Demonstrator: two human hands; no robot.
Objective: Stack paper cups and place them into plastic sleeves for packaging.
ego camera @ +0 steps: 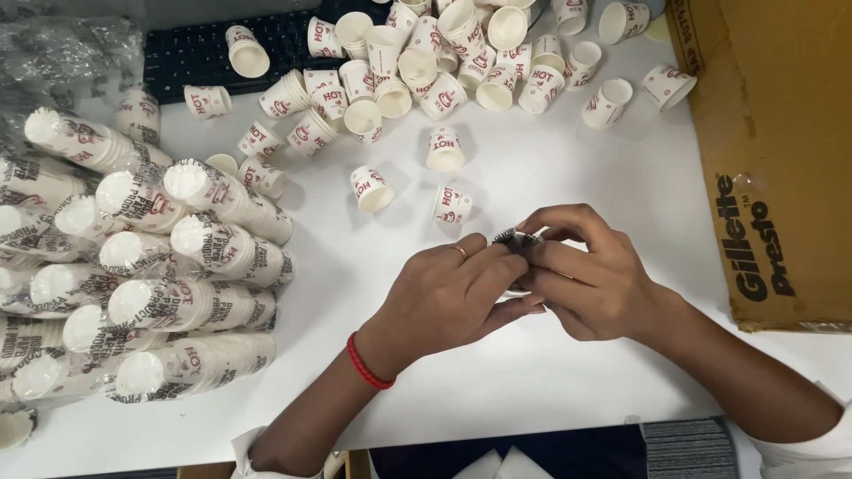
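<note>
Roughly a dozen plastic-wrapped sleeves of stacked white paper cups [191, 306] lie piled at the left of the white table [577, 186]; dozens of loose red-printed paper cups [417, 71] scatter above. The left hand [453, 297] and right hand [581, 270] meet mid-table, fingers curled, together pinching a small crumpled dark-and-white piece [515, 238], mostly hidden.

White table [568, 177], loose cups [373, 189], wrapped stacks [191, 303].

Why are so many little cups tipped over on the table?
Loose paper cups lie scattered on their sides across the white table, and some rest on the black keyboard. The wrapped stacks at the left are piled neatly by comparison.
</note>
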